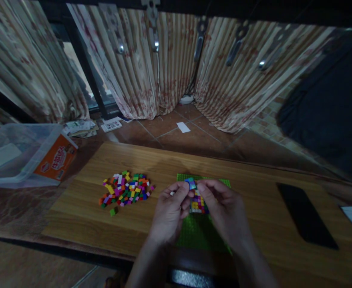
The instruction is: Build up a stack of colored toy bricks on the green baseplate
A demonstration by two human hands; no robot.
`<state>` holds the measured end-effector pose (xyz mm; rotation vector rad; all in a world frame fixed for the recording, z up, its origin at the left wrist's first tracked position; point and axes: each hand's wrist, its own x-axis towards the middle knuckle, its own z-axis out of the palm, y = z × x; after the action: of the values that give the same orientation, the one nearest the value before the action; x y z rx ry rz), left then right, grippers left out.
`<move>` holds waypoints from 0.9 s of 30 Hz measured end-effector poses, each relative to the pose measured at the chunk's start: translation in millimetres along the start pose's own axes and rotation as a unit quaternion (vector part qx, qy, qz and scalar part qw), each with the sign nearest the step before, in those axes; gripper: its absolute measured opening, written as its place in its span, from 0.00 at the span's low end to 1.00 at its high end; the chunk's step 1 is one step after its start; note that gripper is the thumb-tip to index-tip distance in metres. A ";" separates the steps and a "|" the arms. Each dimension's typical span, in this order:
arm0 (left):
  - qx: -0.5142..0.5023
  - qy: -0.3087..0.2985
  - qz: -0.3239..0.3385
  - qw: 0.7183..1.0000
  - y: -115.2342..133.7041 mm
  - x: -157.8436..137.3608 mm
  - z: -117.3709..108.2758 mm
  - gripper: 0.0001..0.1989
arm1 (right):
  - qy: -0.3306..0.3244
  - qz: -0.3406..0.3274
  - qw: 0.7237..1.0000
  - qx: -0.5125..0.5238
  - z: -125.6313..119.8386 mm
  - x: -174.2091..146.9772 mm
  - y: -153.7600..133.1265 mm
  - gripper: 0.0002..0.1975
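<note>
**Blue piece held up over the green baseplate, 2 hands engaged**

The green baseplate (190, 234) lay on the wooden table (82, 224) and served as landmark. A small blue piece (190, 183), with a lighter blue-green part, was held above the baseplate's far portion. The left hand (171, 208) grasped it between thumb and fingers; a tiny white piece (172, 193) also showed at that hand's fingers. The right hand (225, 204) had its thumb and index finger drawn together at the blue piece's right side; could not tell whether it gripped or merely touched.

On the baseplate, partly hidden between the 2 hands, sat a block of multicoloured bricks (197, 204) in yellow, red, purple and white.

Left of the baseplate, well apart: a scattered pile of loose bricks (127, 190) in mixed colours, with 1 light-green brick (113, 212) just off its near side. Farther left of the baseplate stood a clear plastic bin (22, 176) bearing an orange label (57, 158).

Right of the baseplate: a flat black object (306, 216), well apart. Beyond the baseplate, past the table: a white card (183, 127) on brown tiles, then striped curtains (172, 64).
</note>
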<state>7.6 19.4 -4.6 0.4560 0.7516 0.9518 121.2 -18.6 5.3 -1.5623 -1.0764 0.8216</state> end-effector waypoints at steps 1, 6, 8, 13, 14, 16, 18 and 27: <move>-0.007 -0.002 0.003 1.000 -0.7 0.1 0.3 0.15 | -0.009 0.010 1.000 0.015 0.5 0.1 -0.1 0.14; -0.014 -0.011 0.013 1.000 -3.9 -1.5 1.7 0.14 | -0.019 0.030 0.998 0.048 3.0 -0.1 -1.1 0.12; -0.001 -0.011 0.016 1.000 -4.4 -2.2 2.2 0.13 | -0.014 0.037 0.998 0.056 3.5 -0.6 -1.9 0.12; 0.024 -0.021 0.029 0.999 -5.3 -3.4 3.0 0.13 | -0.006 0.041 0.993 0.113 5.1 -1.4 -4.5 0.09; 0.023 -0.022 0.028 0.999 -5.6 -3.5 3.1 0.13 | -0.005 0.041 0.991 0.126 5.3 -1.2 -4.8 0.09; 0.015 -0.024 0.022 0.999 -5.8 -3.6 3.4 0.13 | -0.007 0.041 0.988 0.146 4.5 0.0 -4.6 0.08; 0.002 -0.027 0.013 1.000 -4.9 -3.2 3.5 0.14 | -0.002 0.038 0.989 0.146 1.0 2.2 -2.4 0.07; -0.028 0.080 0.041 0.996 11.6 -0.1 -3.6 0.19 | 0.089 -0.129 0.972 -0.176 -25.7 16.9 20.9 0.07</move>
<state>-1.6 25.4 0.5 0.3665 0.8545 1.0922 155.4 -13.7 -8.5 -1.7020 -1.3088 0.3181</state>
